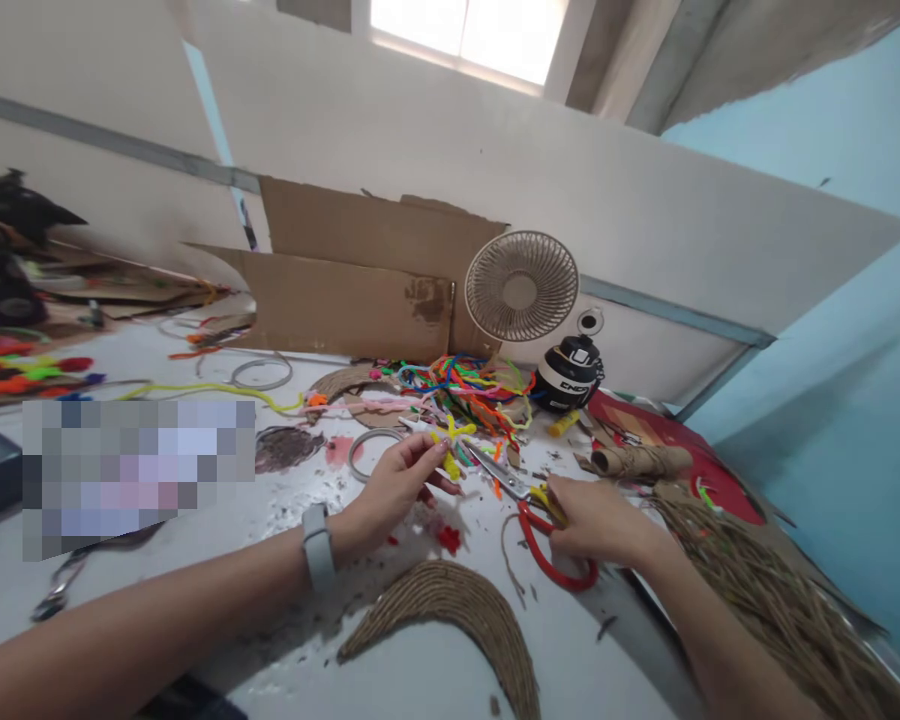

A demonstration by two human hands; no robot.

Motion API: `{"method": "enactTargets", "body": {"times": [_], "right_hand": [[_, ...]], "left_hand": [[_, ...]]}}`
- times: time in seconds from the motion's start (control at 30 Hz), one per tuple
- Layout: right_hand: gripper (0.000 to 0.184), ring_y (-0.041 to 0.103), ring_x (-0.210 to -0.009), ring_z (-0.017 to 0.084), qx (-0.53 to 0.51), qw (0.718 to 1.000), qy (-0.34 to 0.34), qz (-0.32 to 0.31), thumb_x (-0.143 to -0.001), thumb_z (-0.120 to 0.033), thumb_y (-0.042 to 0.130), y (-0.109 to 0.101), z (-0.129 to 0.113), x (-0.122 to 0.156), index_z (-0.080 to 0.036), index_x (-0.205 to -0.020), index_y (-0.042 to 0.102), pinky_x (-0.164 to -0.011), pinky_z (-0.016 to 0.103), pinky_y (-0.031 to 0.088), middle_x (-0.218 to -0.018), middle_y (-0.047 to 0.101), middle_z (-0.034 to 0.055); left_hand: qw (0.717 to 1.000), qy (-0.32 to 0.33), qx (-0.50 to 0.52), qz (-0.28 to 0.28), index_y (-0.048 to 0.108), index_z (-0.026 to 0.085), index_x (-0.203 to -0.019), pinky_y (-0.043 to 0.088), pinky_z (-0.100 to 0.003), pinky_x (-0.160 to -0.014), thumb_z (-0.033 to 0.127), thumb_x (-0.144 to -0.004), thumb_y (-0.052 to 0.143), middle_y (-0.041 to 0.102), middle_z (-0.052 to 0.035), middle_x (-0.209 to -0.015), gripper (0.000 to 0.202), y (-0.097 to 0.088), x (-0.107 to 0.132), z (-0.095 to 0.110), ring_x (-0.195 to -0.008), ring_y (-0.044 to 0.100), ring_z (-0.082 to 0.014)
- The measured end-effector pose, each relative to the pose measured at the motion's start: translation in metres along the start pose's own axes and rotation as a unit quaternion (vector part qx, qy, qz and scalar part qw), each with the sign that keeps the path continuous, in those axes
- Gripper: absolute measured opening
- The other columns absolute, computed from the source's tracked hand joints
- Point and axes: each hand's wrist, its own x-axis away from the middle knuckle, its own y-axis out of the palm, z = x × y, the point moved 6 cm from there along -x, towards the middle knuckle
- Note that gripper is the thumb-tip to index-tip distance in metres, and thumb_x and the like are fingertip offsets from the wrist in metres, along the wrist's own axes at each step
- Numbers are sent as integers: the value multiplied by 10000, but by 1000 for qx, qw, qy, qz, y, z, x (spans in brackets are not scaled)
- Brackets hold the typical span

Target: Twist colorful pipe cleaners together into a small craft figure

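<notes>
Between the thumb and fingers of my left hand [409, 478] is a yellow pipe-cleaner flower [459, 430], with a bit of green near it. My right hand [596, 520] is closed on a pair of scissors [516, 488] with red and yellow handles. Their blades point left, with the tips close to the flower; whether they touch it I cannot tell. Below my hands lies a crescent wrapped in brown twine [450, 590]. A small red fuzzy piece [448, 540] rests on the table between the crescent and my left hand.
Behind my hands is a heap of coloured pipe cleaners [472, 385], near a small fan [521, 287] and a black bottle [568, 375]. A wire ring [367, 445] lies left of centre. Brown twine strands [765, 600] and a cardboard tube [641, 461] are at right. Cardboard [337, 305] stands at the back.
</notes>
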Motion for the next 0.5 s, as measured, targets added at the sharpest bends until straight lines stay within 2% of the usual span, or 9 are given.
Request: {"method": "enactTargets", "body": {"times": [0.13,0.2,0.27,0.33,0.4,0.47,0.5], "right_hand": [[302,536,-661,192,-41,999,35,1,-564,-267,613,15,4,-14,-161,-832,522,-479,237,237,-750,597,53],[239,513,-628,160,-111,993,37,-6,-590,-271,599,16,11,-18,-167,-787,512,-477,227,261,-712,571,24],[171,486,-573,128,-222,974,45,-15,-638,-266,564,15,19,-21,-171,-758,486,-467,215,293,-659,534,-8],[167,466,-512,106,-367,928,56,-34,-685,-295,541,18,22,-23,-181,-768,452,-453,211,338,-614,497,-37],[200,428,-447,89,-502,862,57,-46,-724,-356,528,21,21,-25,-197,-794,428,-448,228,391,-559,456,-66],[239,379,-409,77,-592,804,36,-44,-737,-407,541,22,15,-24,-205,-812,438,-469,256,435,-511,409,-84],[256,370,-408,76,-619,784,15,-37,-740,-426,549,20,11,-23,-205,-833,460,-488,269,451,-504,402,-82]], "left_hand": [[1000,15,0,0,447,163,-777,392,-131,-376,492,-745,556,531,39,-658,348,-1,-2,2,-597,650,-128],[1000,20,-1,1,436,167,-783,383,-124,-362,495,-748,548,521,41,-657,348,-1,-3,3,-605,658,-136],[1000,26,4,6,425,174,-803,386,-122,-347,496,-753,538,523,37,-690,345,-3,-5,3,-617,664,-146],[999,35,14,13,419,182,-825,397,-125,-335,491,-757,533,509,36,-724,337,-5,-6,5,-628,669,-154],[998,46,26,21,418,186,-839,416,-127,-336,476,-762,536,483,44,-732,322,-8,-8,7,-628,670,-154],[997,59,41,35,417,189,-846,436,-129,-345,458,-769,539,459,55,-721,305,-12,-9,12,-613,669,-145],[996,65,50,45,412,190,-847,444,-130,-349,451,-770,541,451,60,-714,301,-14,-9,14,-598,666,-139]]}}
